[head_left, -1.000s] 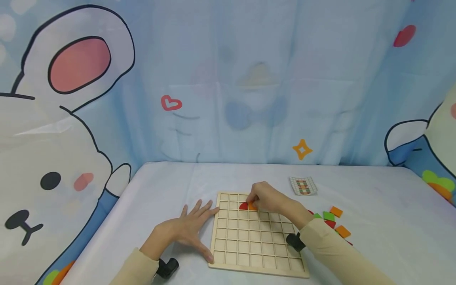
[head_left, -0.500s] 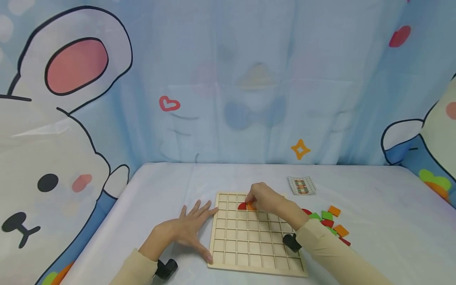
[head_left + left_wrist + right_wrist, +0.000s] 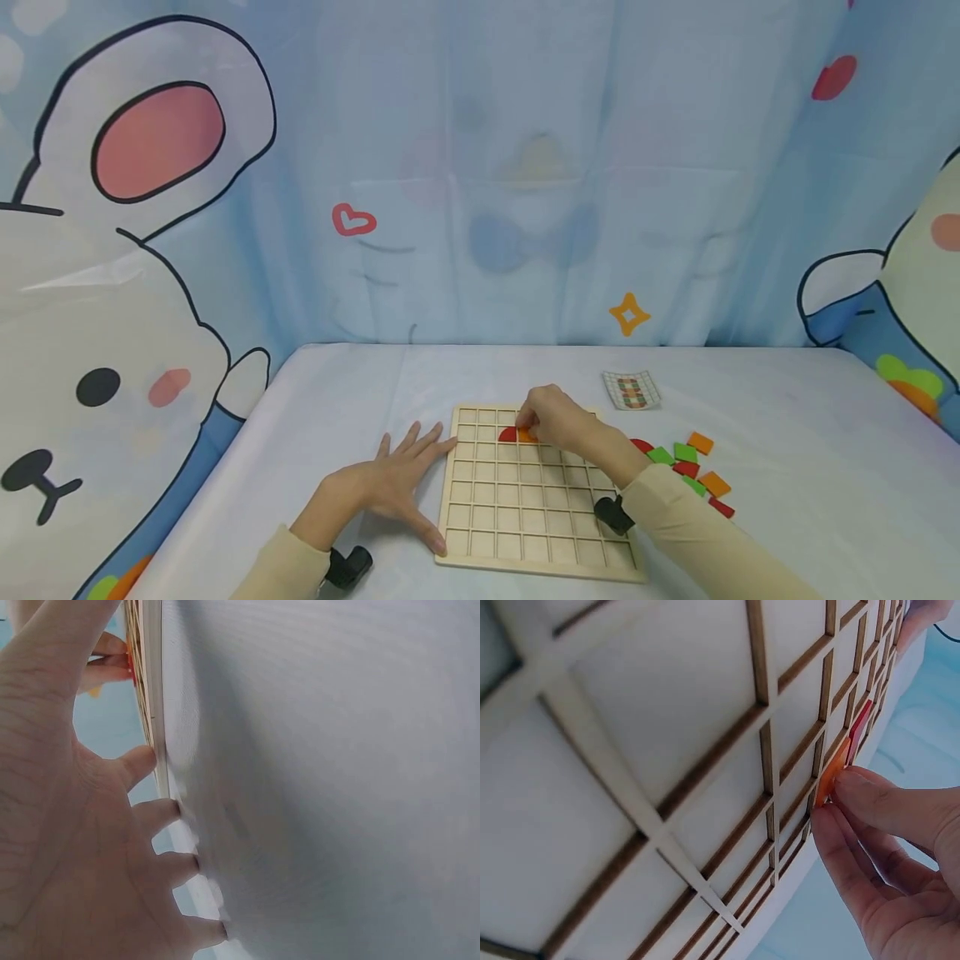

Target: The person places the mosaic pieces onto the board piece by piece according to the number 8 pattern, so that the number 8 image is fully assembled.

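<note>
A wooden grid board (image 3: 517, 521) lies on the white-covered table. My left hand (image 3: 397, 486) is spread flat along its left side, thumb and index fingertips right at the edge. Near the board's far side, my right hand (image 3: 558, 417) pinches an orange square tile (image 3: 834, 771) between thumb and fingers. That tile sits over a grid cell, directly right of a red rounded piece (image 3: 507, 434) lying in the grid. Fingers partly cover the orange tile in the head view. In the left wrist view the left palm and fingers (image 3: 180, 866) stretch beside the board's rim.
Loose green, orange and red pieces (image 3: 686, 452) lie scattered right of the board, by the right forearm. A small printed pattern card (image 3: 632, 391) rests beyond the board's far right corner. A blue cartoon curtain (image 3: 465, 275) hangs behind the table.
Both hands keep their places on the board and the orange tile stays pinched. The whole head view has shifted slightly, moving the scene a little to the left.
</note>
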A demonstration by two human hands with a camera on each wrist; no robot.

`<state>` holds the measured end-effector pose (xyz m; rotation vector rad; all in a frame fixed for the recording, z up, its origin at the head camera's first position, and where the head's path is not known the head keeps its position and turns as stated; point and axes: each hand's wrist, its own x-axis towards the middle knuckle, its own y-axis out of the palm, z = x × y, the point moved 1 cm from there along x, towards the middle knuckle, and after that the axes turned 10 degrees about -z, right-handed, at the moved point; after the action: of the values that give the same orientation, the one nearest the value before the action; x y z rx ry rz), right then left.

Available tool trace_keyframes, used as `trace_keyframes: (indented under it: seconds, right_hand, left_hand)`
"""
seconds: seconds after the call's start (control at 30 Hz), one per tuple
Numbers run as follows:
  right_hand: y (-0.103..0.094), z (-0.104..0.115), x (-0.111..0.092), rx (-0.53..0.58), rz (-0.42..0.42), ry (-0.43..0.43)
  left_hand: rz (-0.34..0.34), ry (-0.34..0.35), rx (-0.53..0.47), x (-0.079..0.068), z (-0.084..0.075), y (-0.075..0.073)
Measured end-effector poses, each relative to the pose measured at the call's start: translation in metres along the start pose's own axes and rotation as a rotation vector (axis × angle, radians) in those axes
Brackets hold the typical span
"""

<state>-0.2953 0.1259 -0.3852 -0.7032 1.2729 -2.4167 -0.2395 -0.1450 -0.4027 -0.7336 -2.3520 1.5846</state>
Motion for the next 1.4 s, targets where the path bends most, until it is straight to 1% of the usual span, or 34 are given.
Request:
trace_keyframes:
  seconds: [0.07,0.2,0.33,0.47,0.63,0.73,0.83,0.87,0.97,1.03,1.1,1.2,1.4]
  right_hand:
    - [-0.001,-0.001,-0.003,-0.003,-0.005,-0.019]
    - [-0.007,-0.004,-0.011,-0.004,-0.017,-0.019]
    - [-0.019,-0.009,-0.025,-0.015,-0.049,-0.001]
    - [-0.036,-0.016,-0.049,-0.037,-0.054,0.023]
    - [-0.054,-0.029,-0.086,-0.053,-0.028,0.022]
    - [-0.063,-0.035,-0.107,-0.036,-0.009,0.076]
    - [-0.071,-0.039,-0.124,-0.022,0.019,0.151]
    - [-0.074,-0.041,-0.129,-0.018,0.030,0.160]
    - [-0.078,-0.045,-0.140,-0.030,0.069,0.139]
    - [-0.080,-0.048,-0.146,-0.044,0.092,0.108]
    - [-0.080,-0.051,-0.150,-0.056,0.107,0.077]
    - [-0.079,-0.056,-0.153,-0.065,0.124,0.061]
    - [-0.075,-0.060,-0.156,-0.047,0.105,-0.018]
  left_hand:
    - [0.002,-0.001,-0.002,0.001,0.000,0.001]
    - [0.007,-0.004,-0.006,0.002,0.001,0.002]
    - [0.007,-0.001,0.000,0.001,0.001,0.001]
    - [0.007,-0.001,0.007,0.000,0.001,0.000]
    - [0.006,-0.001,0.008,-0.001,0.000,-0.001]
    - [0.011,0.001,-0.002,-0.002,0.000,-0.001]
    - [0.015,0.001,-0.008,-0.002,-0.001,-0.001]
    - [0.016,0.000,-0.008,-0.002,-0.001,-0.001]
    - [0.015,-0.002,-0.010,-0.003,-0.001,0.000]
    - [0.015,-0.004,-0.013,-0.003,0.000,0.000]
    - [0.016,-0.005,-0.016,-0.003,0.002,0.000]
    - [0.019,-0.004,-0.018,-0.002,0.003,0.000]
    - [0.017,0.005,-0.017,-0.001,0.001,0.000]
